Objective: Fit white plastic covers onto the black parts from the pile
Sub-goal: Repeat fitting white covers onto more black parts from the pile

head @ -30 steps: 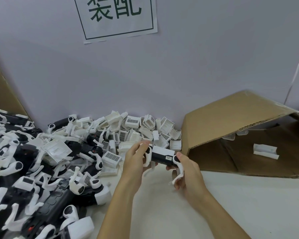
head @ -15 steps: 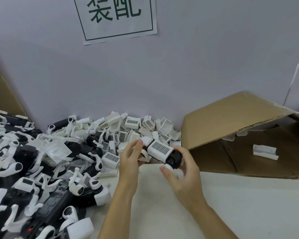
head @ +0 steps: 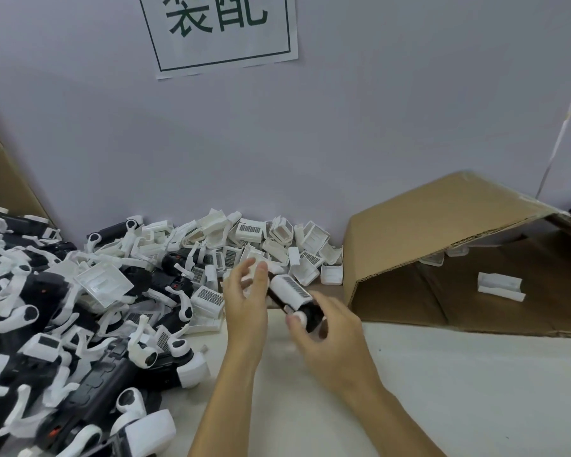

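Between my hands, above the table's middle, is a black part [head: 312,316] with a white barcoded cover [head: 289,290] sitting on it, tilted down to the right. My right hand [head: 330,338] grips its lower end, thumb on a white round knob. My left hand [head: 246,300] holds the upper end with fingertips; the image is blurred there. A pile of black parts with white arms [head: 56,324] fills the left. Loose white covers [head: 277,249] lie heaped against the wall behind my hands.
An open cardboard box [head: 442,232] lies on its side at the right, with a white cover [head: 500,286] inside it. A grey wall with a paper sign [head: 221,28] rises right behind the piles. The white tabletop [head: 442,390] stretches along the front right.
The part has been turned in my hands: the barcoded face of the cover came up, and the part now tilts down to the right. My right hand has shifted lower along it.
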`<action>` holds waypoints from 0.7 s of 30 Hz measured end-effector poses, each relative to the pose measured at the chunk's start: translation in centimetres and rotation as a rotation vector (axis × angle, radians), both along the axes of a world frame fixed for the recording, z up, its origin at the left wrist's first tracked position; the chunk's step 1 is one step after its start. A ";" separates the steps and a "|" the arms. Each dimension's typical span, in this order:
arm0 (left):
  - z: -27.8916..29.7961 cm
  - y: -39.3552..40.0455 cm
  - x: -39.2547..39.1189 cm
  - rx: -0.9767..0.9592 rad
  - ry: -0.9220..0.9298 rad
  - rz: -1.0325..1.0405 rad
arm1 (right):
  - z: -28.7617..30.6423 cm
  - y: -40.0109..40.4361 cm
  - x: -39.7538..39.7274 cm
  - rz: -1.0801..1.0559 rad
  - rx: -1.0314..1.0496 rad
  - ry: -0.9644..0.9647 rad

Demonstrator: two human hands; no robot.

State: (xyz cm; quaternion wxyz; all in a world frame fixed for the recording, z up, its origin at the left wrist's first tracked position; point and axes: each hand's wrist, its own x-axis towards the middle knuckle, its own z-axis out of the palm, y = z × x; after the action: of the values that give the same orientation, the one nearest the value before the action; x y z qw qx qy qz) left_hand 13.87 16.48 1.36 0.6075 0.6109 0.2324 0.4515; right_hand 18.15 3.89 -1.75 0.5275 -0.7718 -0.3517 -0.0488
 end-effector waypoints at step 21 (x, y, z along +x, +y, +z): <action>-2.4 -0.5 -0.2 -0.096 0.014 0.488 | 17.2 -1.4 4.7 0.434 1.324 1.139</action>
State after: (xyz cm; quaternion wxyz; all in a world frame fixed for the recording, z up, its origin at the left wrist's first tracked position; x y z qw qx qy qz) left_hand 13.64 16.01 -1.01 0.5072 0.5101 0.3984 0.5691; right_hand 22.87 2.54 15.43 0.9562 -0.1336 -0.0749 0.2492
